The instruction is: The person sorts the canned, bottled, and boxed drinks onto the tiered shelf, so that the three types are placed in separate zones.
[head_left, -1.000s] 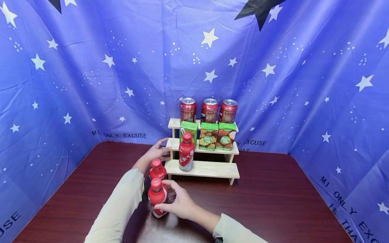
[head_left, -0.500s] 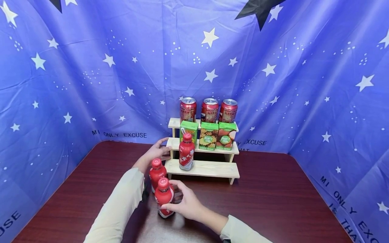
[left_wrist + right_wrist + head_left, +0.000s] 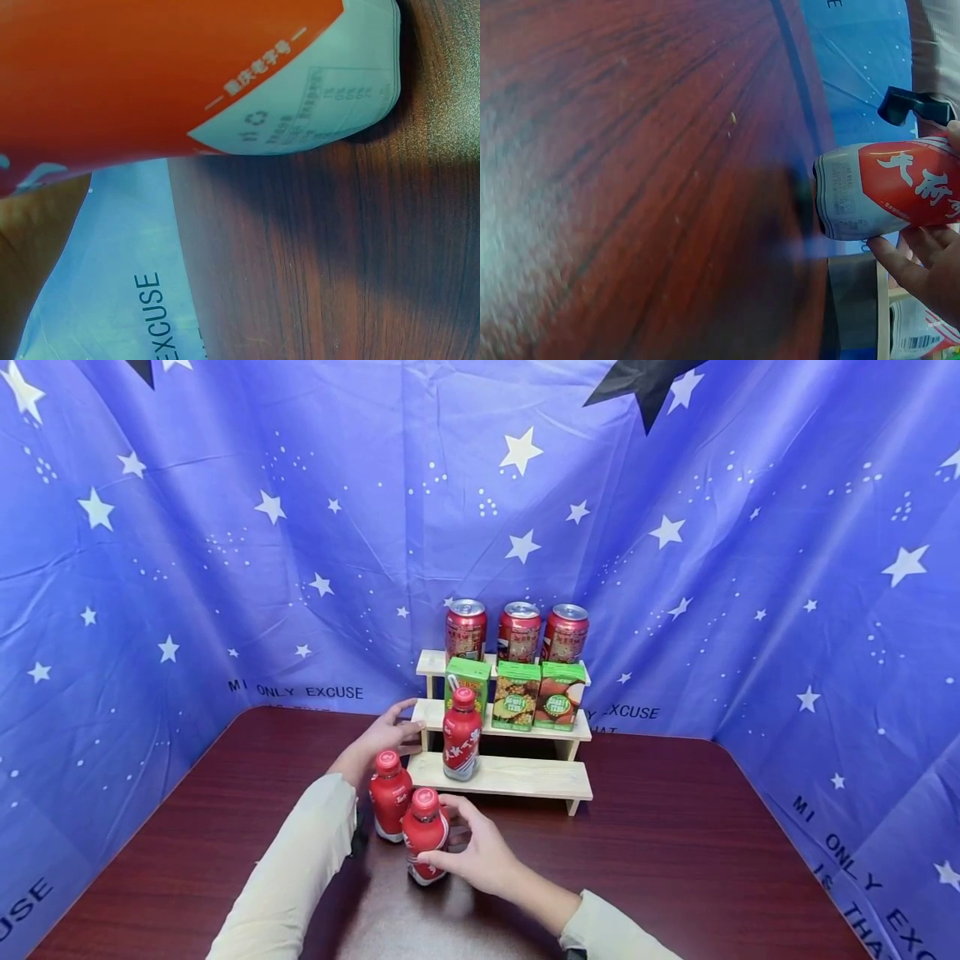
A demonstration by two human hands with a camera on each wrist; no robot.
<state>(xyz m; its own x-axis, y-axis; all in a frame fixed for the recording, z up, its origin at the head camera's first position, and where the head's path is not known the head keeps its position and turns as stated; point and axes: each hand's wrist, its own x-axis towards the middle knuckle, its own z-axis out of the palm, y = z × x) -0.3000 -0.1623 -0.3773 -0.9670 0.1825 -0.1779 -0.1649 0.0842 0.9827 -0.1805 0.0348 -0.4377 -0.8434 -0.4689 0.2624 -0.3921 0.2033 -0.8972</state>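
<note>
My right hand [image 3: 480, 852] grips a red plastic drink bottle [image 3: 426, 837] between thumb and fingers, with its red cap upward. In the right wrist view, that bottle's white lower part is close to the tabletop; contact is unclear. A second red bottle [image 3: 390, 797] stands beside my left forearm and fills the top of the left wrist view. My left hand [image 3: 384, 737] touches the left end of a three-tier wooden rack [image 3: 525, 777], its fingers extended. A third red bottle [image 3: 461, 739] stands at the left of the rack's lowest tier.
Three red cans [image 3: 519, 635] line the top tier. On the middle tier stand three green-topped drink cartons [image 3: 514, 697], the left one partly behind a bottle. The dark wooden table [image 3: 675, 843] ends at a blue starry curtain [image 3: 300, 543].
My right hand has moved to the right and slightly away from me with its bottle, opening a gap to the second bottle. My left hand has stayed at the rack.
</note>
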